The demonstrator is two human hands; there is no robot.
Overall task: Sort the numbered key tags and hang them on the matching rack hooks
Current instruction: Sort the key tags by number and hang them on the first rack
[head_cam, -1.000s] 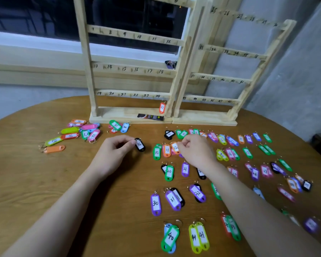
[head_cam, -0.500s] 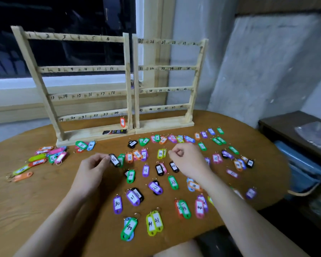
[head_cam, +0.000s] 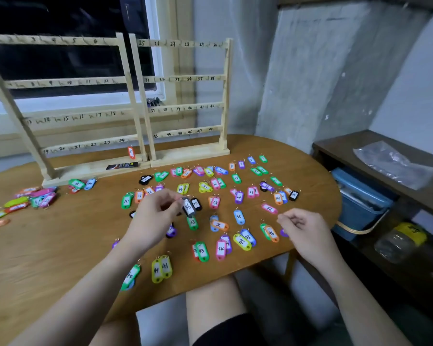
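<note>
Head view has your left hand (head_cam: 155, 216) just left of centre, fingers curled in a pinch on the ring end of a black key tag (head_cam: 188, 208) marked 36. That tag sits tilted over the bench (head_cam: 48, 258), right beside another black tag (head_cam: 196, 204); can't tell if it's lifted or resting on the wood.

Your right hand (head_cam: 305, 231) is off to the right of centre, near the bench's front edge. Its fingers are loosely curled with thumb and forefinger close together, and honestly I can't tell whether they're pinching anything. A purple tag (head_cam: 283, 233) peeks out just under it, next to an orange tag (head_cam: 271, 233).

All the other sorted tags are spread in rough rows across the middle of the frame, like green 10 (head_cam: 126, 201), green 33 (head_cam: 192, 223) and the yellow 41 pair (head_cam: 161, 268) lower down. A loose pile of tags (head_cam: 33, 198) sits at the left edge.

Both wooden racks (head_cam: 140, 101) stand at the back, upper left, numbers written along the rails. One orange tag (head_cam: 131, 152) hangs under 24 on the bottom rail of the left rack.
</note>
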